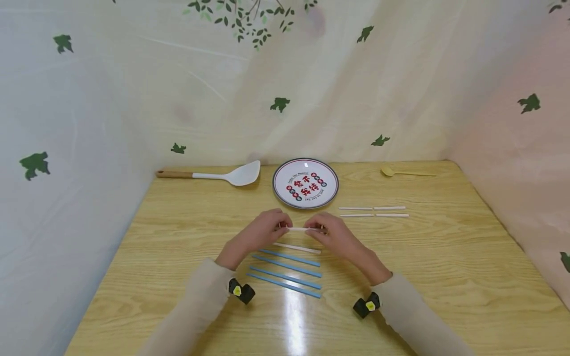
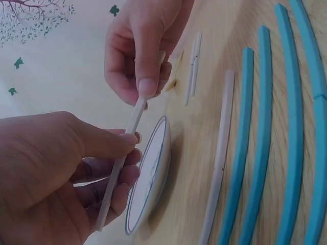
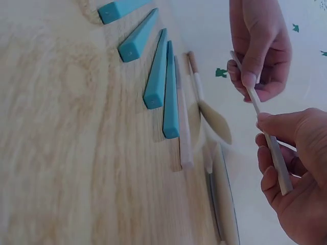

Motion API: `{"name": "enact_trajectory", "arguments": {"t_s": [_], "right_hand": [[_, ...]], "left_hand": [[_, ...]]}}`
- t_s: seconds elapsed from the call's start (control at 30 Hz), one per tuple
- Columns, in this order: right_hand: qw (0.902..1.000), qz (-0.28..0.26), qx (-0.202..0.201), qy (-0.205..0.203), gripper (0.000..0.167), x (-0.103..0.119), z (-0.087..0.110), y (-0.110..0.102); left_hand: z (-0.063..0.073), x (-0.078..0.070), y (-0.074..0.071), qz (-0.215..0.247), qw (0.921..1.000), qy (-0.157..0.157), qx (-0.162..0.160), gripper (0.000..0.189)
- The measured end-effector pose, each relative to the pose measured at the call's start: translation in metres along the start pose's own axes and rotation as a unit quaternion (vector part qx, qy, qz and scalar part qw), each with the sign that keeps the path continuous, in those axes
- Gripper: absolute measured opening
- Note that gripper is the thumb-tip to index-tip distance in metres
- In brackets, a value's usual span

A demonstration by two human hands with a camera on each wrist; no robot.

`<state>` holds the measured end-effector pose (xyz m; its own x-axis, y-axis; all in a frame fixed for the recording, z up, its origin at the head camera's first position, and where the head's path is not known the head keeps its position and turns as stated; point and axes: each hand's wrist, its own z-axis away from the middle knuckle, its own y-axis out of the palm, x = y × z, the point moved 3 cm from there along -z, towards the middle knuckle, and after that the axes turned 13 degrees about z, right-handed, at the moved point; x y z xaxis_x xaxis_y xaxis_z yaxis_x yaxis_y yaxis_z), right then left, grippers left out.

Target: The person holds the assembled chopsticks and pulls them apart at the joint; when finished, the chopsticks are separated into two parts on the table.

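Observation:
A thin white chopstick [image 1: 297,229] spans the gap between both hands, raised above the table. My left hand [image 1: 266,230] pinches one end between thumb and fingers. The other end is pinched the same way by my right hand [image 1: 333,233]. In the left wrist view, the held chopstick [image 2: 134,116] slants from one hand to the other. Below the hands lies a pinkish-white chopstick [image 1: 303,248] with a seam partway along it. Several blue chopsticks [image 1: 291,270] lie side by side on the near side of it.
A white plate [image 1: 305,183] with red characters stands behind the hands. To its left rests a white spatula [image 1: 242,174] with a wooden handle. A small yellow spoon [image 1: 388,171] lies back right; two white jointed chopsticks [image 1: 389,215] lie nearer. Patterned cloth hangs around the wooden table [image 1: 445,277].

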<state>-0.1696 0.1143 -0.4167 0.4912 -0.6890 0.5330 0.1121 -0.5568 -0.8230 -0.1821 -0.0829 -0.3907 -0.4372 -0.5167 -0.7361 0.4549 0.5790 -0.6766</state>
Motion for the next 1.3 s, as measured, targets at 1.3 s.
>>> {"name": "enact_trajectory", "arguments": {"t_s": [1.3], "right_hand": [[0.9985, 0.051, -0.01, -0.017, 0.005, 0.011, 0.0, -0.006]], "left_hand": [[-0.008, -0.002, 0.003, -0.002, 0.9973, 0.051, -0.053, 0.005]]}}
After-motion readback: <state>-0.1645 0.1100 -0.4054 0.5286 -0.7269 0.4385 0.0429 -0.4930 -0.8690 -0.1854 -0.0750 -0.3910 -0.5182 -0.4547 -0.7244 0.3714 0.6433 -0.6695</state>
